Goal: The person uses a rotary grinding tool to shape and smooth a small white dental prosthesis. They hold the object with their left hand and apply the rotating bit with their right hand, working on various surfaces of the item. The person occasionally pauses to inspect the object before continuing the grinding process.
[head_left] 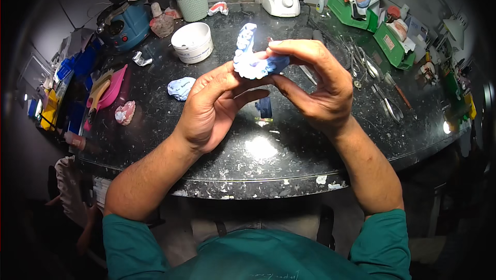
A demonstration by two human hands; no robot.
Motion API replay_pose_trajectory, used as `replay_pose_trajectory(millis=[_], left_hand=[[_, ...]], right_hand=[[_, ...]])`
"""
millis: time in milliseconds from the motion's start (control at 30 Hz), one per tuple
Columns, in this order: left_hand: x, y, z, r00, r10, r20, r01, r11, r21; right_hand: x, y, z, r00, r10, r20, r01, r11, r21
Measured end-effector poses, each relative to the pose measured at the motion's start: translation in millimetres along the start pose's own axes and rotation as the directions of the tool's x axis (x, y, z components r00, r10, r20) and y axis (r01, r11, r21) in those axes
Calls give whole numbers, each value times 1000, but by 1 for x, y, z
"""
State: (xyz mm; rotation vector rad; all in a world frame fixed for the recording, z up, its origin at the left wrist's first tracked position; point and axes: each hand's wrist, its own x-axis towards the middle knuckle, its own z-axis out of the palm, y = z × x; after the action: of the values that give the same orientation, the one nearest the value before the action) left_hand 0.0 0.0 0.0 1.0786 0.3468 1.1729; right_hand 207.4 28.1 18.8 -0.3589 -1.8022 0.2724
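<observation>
Above the middle of the dark bench I hold a pale blue dental cast (pixel 251 66) with a curved row of teeth. One end of its arch points up and away from me. My left hand (pixel 202 105) grips the cast's left side, thumb close to the teeth. From the right, the fingers and thumb of my right hand (pixel 326 84) pinch the other side; part of the cast is hidden there. Left of my left hand lies a rounded bluish plaster piece (pixel 180 89) with handwriting on it. Behind that stands a white plastic tub (pixel 195 55).
At left are a pink mixing bowl (pixel 117 84) with a spatula, a pink-and-white cast piece (pixel 124 112) and a blue machine (pixel 123 31). Metal hand instruments (pixel 368 64) lie scattered at right. Green bins (pixel 390 47) stand behind them. A white device (pixel 280 1) sits at the back.
</observation>
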Motion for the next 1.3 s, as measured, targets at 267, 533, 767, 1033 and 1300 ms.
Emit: replay_pose_trajectory(millis=[267,533,767,1033,1300], left_hand=[[1,2,0,1000,6,5,-6,1000,14],[2,8,9,997,16,-78,-22,996,-85],[6,5,6,976,13,-219,6,996,83],[5,-4,7,966,6,-258,37,986,161],[7,-9,3,960,-55,-274,114,972,205]], right_hand=[[1,0,1,1000,-22,-14,21,999,-24],[0,-7,2,987,160,23,-162,977,136],[-2,1,3,974,207,96,-205,978,-30],[-7,-3,5,941,302,155,-309,951,22],[-10,5,1,926,276,259,-287,958,8]])
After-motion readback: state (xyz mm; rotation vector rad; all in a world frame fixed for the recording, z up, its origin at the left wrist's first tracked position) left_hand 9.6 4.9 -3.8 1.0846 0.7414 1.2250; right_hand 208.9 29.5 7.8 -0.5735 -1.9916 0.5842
